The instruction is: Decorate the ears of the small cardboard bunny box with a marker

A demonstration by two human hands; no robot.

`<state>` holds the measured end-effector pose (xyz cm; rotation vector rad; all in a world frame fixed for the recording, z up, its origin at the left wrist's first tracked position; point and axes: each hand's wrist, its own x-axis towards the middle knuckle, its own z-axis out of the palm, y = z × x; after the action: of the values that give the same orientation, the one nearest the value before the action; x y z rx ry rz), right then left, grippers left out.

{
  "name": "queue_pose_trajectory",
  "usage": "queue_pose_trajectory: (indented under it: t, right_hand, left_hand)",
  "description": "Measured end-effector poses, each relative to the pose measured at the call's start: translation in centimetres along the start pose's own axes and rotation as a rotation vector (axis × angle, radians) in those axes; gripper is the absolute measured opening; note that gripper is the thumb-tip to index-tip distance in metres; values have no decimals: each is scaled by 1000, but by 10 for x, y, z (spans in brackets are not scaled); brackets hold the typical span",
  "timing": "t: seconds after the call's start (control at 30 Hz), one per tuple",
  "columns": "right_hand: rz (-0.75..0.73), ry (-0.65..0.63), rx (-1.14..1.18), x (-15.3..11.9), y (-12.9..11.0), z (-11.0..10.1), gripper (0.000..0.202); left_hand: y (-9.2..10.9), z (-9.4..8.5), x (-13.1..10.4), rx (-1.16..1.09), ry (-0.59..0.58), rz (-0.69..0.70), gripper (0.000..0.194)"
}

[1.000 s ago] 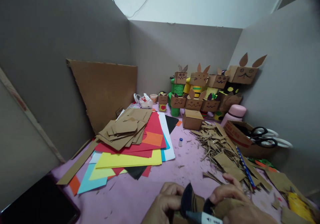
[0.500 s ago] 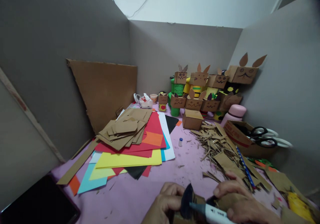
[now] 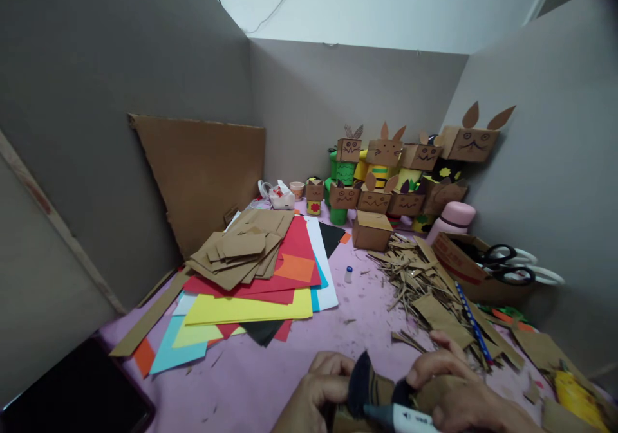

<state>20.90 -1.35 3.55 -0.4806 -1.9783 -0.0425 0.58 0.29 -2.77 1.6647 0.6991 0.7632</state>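
At the bottom edge, a small brown cardboard piece [image 3: 381, 389] with dark, pointed ear shapes [image 3: 360, 385] is held between my hands. My left hand [image 3: 318, 394] pinches its left side, with fingers against the dark ear. My right hand [image 3: 463, 388] is closed around a white and grey marker [image 3: 410, 418], its grey tip end pointing left at the base of the left ear. The right fingers also rest beside the second dark ear. The lower part of the cardboard piece is cut off by the frame.
Coloured paper [image 3: 251, 307] and brown cardboard pieces [image 3: 241, 246] lie left of centre. Cardboard animal figures [image 3: 374, 195] stand at the back. Cardboard scraps [image 3: 410, 278], a blue pencil [image 3: 473, 320] and a box [image 3: 463, 272] with scissors [image 3: 506, 262] are right. A black device [image 3: 77, 394] lies lower left.
The marker has shifted slightly left and down, its tip now lower at the left ear. My right hand has moved a little left. My left hand has barely moved.
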Motion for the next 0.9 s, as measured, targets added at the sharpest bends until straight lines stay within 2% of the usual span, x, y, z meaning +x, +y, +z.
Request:
queue_pose_trajectory:
  t: [0.1, 0.23, 0.3, 0.4, 0.57, 0.6, 0.67, 0.73, 0.9]
  right_hand:
    - [1, 50, -38, 2, 0, 0, 32]
    - [1, -10, -27, -2, 0, 2, 34]
    - [9, 8, -28, -6, 1, 4, 34]
    - [7, 41, -26, -7, 2, 3, 34]
    - [-33, -58, -73, -8, 0, -9, 13]
    - [-7, 2, -98, -10, -1, -11, 12]
    - [40, 26, -130, -13, -2, -11, 9]
    - [97, 59, -145, -15, -3, -10, 9]
    - [-11, 13, -136, -6, -5, -10, 19]
  left_hand:
    - [7, -1, -1, -16, 3, 1, 51]
    - [20, -2, -5, -26, -27, -74, 48]
    - [23, -3, -7, -34, -26, -69, 49]
    - [19, -3, -6, -35, -22, -29, 50]
    - [-1, -1, -1, 16, 22, 30, 45]
    - [-4, 0, 0, 18, 23, 42, 44]
    - [-7, 1, 1, 11, 24, 48, 43]
    - [-8, 1, 0, 4, 25, 38, 42]
    - [-7, 1, 0, 20, 37, 56, 39]
